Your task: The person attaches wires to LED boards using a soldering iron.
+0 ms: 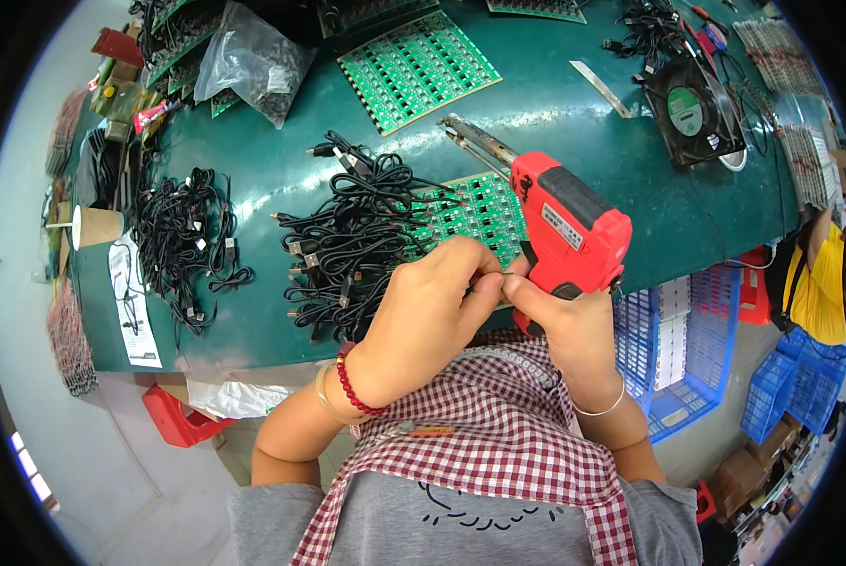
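left hand [432,307]: thumb and forefinger pinched, frame centre; on what, i can't tell
right hand [579,330]: holds red soldering gun [569,222], likely so thumb can press in; other fingers mostly hidden
green board [484,212]: mid-frame, cables [352,222] heaped leftward, perhaps for reach

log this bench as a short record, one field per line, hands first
left hand: fingertips pinched beside the right's; anything between them too small to tell
right hand: holding a red-and-black soldering gun
below hands: green rectangular circuit board
board's left side: black coiled USB cables
far right: black square fan
surface: dark green tabletop
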Action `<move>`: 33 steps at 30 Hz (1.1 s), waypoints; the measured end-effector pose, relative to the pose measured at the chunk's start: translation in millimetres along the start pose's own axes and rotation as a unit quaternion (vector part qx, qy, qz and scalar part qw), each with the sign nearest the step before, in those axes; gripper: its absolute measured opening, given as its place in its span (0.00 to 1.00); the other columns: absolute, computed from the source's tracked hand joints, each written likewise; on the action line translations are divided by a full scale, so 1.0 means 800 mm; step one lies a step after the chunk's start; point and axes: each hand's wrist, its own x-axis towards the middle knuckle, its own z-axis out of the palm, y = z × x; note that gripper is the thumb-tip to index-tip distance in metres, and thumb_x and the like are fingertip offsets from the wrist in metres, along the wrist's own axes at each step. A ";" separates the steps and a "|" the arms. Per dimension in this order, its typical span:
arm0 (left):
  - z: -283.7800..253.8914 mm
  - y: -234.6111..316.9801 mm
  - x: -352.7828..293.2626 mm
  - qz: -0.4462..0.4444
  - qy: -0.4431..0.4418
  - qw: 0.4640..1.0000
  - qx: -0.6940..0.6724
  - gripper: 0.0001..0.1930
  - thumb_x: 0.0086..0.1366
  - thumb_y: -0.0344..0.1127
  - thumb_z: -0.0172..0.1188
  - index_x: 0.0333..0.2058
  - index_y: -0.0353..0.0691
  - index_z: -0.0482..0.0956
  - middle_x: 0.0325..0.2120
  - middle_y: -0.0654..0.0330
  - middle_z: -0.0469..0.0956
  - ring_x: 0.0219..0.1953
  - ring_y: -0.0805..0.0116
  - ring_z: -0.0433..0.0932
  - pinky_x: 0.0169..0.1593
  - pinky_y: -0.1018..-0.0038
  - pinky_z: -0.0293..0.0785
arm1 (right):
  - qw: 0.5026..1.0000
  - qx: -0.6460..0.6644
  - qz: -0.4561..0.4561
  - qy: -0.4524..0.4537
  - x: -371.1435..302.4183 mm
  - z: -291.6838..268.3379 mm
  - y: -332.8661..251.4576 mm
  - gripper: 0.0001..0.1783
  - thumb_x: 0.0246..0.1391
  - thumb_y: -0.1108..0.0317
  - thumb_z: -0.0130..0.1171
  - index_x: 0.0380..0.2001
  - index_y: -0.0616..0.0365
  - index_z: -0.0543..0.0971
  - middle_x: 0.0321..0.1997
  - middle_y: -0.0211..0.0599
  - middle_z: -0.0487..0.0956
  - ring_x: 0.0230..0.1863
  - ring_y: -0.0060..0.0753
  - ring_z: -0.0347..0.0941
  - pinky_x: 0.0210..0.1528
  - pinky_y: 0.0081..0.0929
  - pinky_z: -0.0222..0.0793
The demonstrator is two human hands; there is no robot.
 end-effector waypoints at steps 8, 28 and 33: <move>0.018 0.008 0.005 -0.100 0.075 0.988 -0.092 0.04 0.57 0.25 0.60 0.27 0.33 0.74 0.22 0.53 0.76 0.22 0.60 0.77 0.23 0.72 0.72 | 1.000 -0.013 -0.023 -0.006 0.004 -0.004 0.004 0.06 0.48 0.76 0.64 0.31 0.62 0.78 0.29 0.27 0.79 0.29 0.16 0.74 0.33 0.18 0.69; 0.026 -0.066 0.035 -0.035 0.075 0.958 0.275 0.05 0.55 0.27 0.61 0.26 0.37 0.72 0.26 0.55 0.70 0.21 0.53 0.74 0.23 0.65 0.72 | 1.000 0.002 -0.007 0.019 -0.053 -0.090 0.060 0.15 0.59 0.72 0.52 0.47 0.69 0.68 0.16 0.32 0.67 0.15 0.22 0.61 0.20 0.21 0.62; 0.026 -0.064 0.036 -0.045 0.079 0.956 0.278 0.06 0.54 0.27 0.61 0.26 0.36 0.72 0.26 0.55 0.69 0.21 0.53 0.74 0.23 0.64 0.72 | 0.993 -0.112 -0.036 0.022 -0.056 -0.092 0.078 0.04 0.57 0.76 0.49 0.33 0.67 0.71 0.16 0.33 0.68 0.16 0.23 0.62 0.21 0.23 0.61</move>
